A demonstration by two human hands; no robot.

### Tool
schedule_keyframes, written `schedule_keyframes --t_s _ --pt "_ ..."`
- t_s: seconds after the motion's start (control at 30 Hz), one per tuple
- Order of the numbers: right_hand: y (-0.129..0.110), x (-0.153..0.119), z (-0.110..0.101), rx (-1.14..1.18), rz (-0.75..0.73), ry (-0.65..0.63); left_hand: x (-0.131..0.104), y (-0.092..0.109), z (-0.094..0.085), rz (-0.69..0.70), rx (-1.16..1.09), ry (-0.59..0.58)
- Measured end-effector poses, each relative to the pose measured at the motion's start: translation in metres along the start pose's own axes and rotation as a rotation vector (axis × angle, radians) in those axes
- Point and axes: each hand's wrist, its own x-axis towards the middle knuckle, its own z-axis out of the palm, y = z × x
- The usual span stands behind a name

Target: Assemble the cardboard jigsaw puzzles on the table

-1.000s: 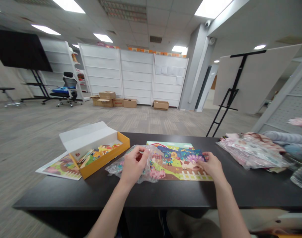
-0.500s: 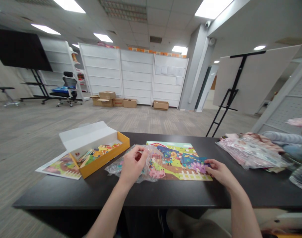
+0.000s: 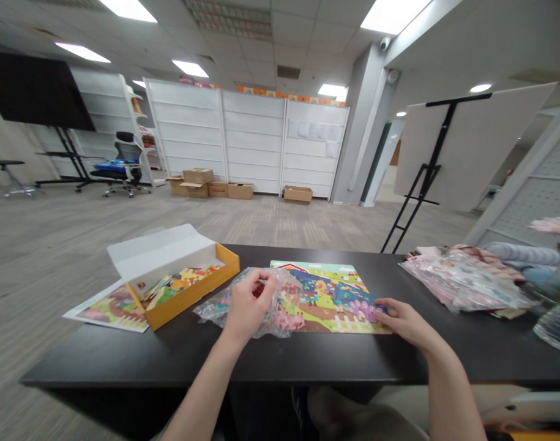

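On the black table lies a colourful picture board (image 3: 316,321) with a farm scene and a white fence. Dark blue and purple puzzle pieces (image 3: 360,306) rest over its right part. My right hand (image 3: 406,324) pinches the edge of the purple puzzle piece at the board's right side. My left hand (image 3: 252,303) has its fingers curled together on a crumpled clear plastic bag (image 3: 215,306), which overlaps the board's left side. Loose pieces show through the bag, though the fingertips partly hide what they grip.
Left of the bag stands an open yellow box (image 3: 190,300) with puzzle pieces inside, over a printed picture sheet (image 3: 109,309). Plastic-wrapped pink fabric (image 3: 463,282) lies on the right, near a clear vase (image 3: 557,327) with a flower.
My right hand has shifted slightly left and brought the purple piece lower and flatter over the board. The left hand stays nearly in place at the bag.
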Motion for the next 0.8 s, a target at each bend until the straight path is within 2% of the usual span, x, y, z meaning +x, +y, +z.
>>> schedule_keyframes --t_s 0.2,0.43,0.63,0.73,0.8 --pt "-0.010 -0.005 -0.002 0.056 -0.146 0.191 -0.001 0.002 -0.003 0.000 -0.007 0.007" --pt "-0.020 -0.011 -0.001 0.137 -0.256 0.284 -0.001 0.004 -0.001 0.003 -0.003 0.012" --pt "-0.028 -0.011 0.012 0.282 -0.205 0.282 0.001 0.005 0.003 0.020 0.009 0.012" --pt "-0.049 -0.019 0.030 0.394 -0.252 0.167 0.001 0.004 0.005 0.017 0.011 0.008" --pt "-0.068 -0.025 0.049 0.386 -0.339 0.086 0.001 0.003 0.006 0.012 0.004 0.003"
